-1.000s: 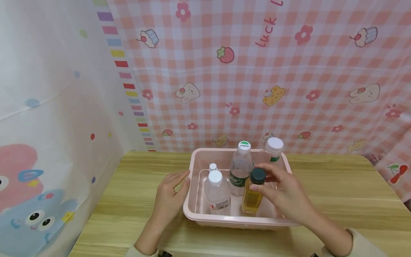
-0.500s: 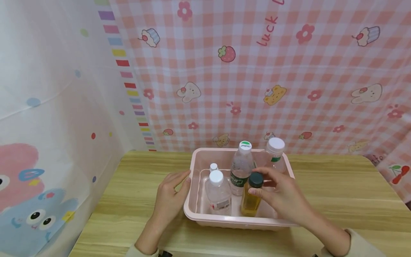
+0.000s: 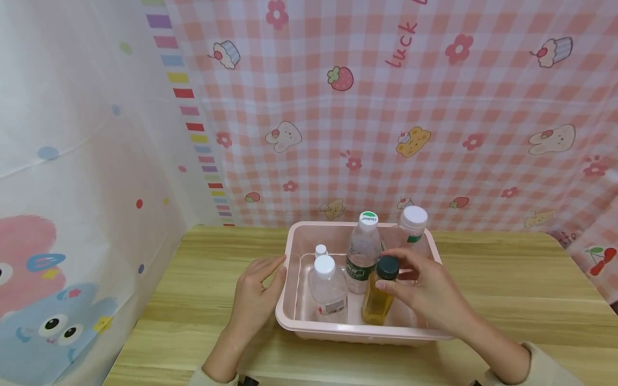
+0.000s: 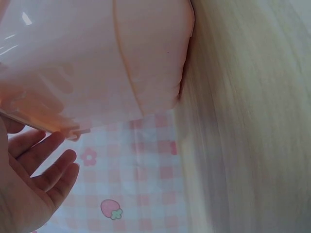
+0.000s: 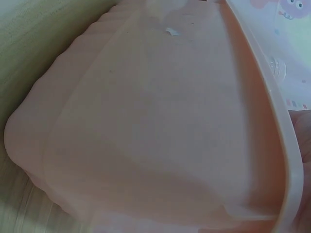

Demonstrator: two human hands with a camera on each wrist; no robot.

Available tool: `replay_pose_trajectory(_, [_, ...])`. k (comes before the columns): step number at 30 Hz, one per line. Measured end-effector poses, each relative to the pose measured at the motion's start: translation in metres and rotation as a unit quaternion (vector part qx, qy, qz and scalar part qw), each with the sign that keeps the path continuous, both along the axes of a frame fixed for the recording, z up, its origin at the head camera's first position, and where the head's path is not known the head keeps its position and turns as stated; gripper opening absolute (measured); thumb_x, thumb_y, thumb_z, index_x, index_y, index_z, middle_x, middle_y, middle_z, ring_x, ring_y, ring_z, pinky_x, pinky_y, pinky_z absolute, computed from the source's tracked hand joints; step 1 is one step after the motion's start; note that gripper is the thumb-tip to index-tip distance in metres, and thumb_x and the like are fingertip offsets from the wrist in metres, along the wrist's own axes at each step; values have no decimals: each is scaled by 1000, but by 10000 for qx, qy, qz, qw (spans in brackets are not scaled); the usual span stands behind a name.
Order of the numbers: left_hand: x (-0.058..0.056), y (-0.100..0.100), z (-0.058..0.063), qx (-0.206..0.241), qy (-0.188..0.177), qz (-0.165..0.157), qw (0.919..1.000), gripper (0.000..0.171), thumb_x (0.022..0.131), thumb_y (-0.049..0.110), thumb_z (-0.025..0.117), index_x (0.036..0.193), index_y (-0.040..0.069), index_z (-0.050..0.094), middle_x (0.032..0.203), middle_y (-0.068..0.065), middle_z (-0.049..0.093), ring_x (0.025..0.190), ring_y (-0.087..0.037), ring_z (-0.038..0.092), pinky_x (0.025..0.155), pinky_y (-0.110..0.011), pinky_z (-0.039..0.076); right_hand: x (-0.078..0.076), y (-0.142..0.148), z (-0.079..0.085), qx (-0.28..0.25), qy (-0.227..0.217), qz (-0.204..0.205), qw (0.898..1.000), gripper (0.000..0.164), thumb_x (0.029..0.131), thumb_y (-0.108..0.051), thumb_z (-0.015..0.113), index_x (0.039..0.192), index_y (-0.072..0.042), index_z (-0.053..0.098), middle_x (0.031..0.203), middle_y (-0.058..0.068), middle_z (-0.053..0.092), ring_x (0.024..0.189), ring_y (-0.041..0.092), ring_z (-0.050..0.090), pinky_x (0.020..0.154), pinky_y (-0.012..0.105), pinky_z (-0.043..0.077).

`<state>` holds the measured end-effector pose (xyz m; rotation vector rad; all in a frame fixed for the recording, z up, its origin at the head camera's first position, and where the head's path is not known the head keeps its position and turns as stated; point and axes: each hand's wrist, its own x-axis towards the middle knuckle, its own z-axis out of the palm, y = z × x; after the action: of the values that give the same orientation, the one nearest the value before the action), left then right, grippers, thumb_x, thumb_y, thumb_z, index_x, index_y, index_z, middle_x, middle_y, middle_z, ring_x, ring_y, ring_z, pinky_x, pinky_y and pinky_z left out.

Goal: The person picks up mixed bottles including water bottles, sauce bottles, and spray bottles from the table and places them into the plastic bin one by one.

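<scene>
In the head view a pink plastic basin (image 3: 362,331) stands on the table with several bottles inside. My right hand (image 3: 425,289) pinches an amber bottle (image 3: 377,303) near its dark green cap, between thumb and fingers. The bottle leans slightly, low inside the basin near the front wall. At the basin's left rim is my left hand (image 3: 257,295), its fingertips touching the edge and its fingers loosely extended. The left wrist view shows that hand (image 4: 41,179) beside the basin wall (image 4: 92,63). Only a sliver of the right hand (image 5: 302,145) shows past the rim in the right wrist view.
Around the amber bottle stand a clear bottle with a white cap (image 3: 328,295), a green-labelled bottle (image 3: 359,257) and a wide-capped bottle (image 3: 413,222). A small white cap (image 3: 321,250) shows behind. The wooden table (image 3: 512,289) meets a checked curtain (image 3: 309,118).
The amber bottle has sunk slightly toward the basin's front, its cap shifting left and then back right with my right hand. My left hand stays at the rim.
</scene>
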<state>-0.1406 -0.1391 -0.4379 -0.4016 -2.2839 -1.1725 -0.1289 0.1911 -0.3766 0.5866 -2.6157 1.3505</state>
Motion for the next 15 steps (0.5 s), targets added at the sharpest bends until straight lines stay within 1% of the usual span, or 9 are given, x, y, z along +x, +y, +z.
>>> replay_pose_trajectory(7, [0,-3,0,40,-15,-23,10000,26,94,5,75,120,0,77,118,-9,77,110,-25,70,98,-45,57,0,-3,2,-60,163,34,9998,46,85,-12,89,126,-7,68,112,2,73,100,20,71,84,33,63])
replay_pose_trajectory(12, [1,-5,1,50,-4,-22,10000,27,94,5,75,120,0,77,118,-8,77,111,-25,70,99,-45,56,1,-3,3,-96,138,78,9998,47,85,-12,88,127,-7,67,111,1,73,100,18,71,83,32,62])
replay_pose_trajectory(15, [1,-5,1,56,3,-25,10000,27,94,5,75,120,0,77,118,-8,77,111,-25,70,99,-45,56,0,-2,5,-124,191,149,9996,46,85,-10,88,126,-6,67,113,1,74,101,16,71,84,34,63])
